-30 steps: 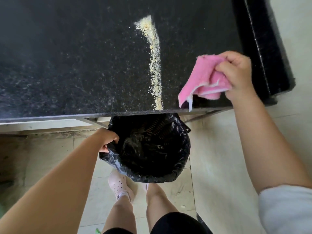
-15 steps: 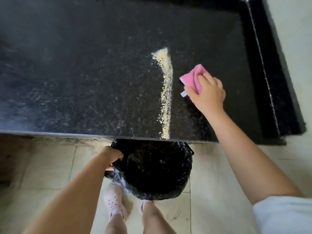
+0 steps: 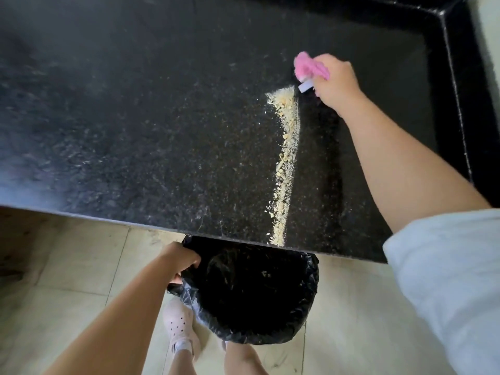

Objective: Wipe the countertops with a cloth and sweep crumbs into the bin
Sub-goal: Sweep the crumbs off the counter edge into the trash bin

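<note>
A long line of pale crumbs [image 3: 285, 161] runs across the black speckled countertop [image 3: 135, 117] down to its front edge. My right hand [image 3: 335, 82] is closed on a pink cloth [image 3: 307, 66] at the far end of that line, pressed to the counter just right of the crumbs. Below the edge hangs a bin lined with a black bag [image 3: 251, 293], its mouth under the near end of the crumb line. My left hand [image 3: 181, 262] grips the bin's left rim. A few crumbs lie inside the bag.
A raised black ledge [image 3: 457, 77] borders the counter at the right and back. Pale floor tiles [image 3: 67, 266] lie below. My feet, one in a pale perforated shoe [image 3: 180, 324], stand close behind the bin.
My right hand carried the pink cloth from near the counter's front edge away to the far end of the crumb line. The left hand kept hold of the bin.
</note>
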Motion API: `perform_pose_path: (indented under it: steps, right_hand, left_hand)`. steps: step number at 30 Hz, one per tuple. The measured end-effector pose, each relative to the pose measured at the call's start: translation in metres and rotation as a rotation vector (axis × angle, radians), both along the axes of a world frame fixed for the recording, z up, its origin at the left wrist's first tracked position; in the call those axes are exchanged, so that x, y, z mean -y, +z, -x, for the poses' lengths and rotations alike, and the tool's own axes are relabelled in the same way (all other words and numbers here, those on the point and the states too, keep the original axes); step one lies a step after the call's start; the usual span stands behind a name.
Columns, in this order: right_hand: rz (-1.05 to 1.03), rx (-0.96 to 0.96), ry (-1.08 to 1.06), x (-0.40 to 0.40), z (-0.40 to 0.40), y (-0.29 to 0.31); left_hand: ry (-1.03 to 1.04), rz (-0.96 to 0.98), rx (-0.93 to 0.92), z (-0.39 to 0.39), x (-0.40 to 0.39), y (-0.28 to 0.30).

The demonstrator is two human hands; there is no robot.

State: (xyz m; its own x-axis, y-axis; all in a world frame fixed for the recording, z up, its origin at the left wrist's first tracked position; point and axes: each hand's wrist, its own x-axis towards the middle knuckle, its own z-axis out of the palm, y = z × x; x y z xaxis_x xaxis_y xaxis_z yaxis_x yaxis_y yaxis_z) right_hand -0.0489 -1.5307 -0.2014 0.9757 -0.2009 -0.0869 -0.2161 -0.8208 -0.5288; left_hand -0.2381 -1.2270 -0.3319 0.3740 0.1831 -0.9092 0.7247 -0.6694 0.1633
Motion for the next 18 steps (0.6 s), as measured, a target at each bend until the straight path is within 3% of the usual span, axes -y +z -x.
perform_pose_path:
  steps: [9,18]
  right_hand:
    - [-0.197,-0.089,0.213,-0.021,0.014,0.007]
    - [-0.298,-0.189,0.44,-0.021,0.116,0.0]
  left_hand:
    - [-0.051,0.006,-0.019,0.002,0.0,0.002]
    - [-0.033,0.044,-0.037,0.008,0.001,0.001]
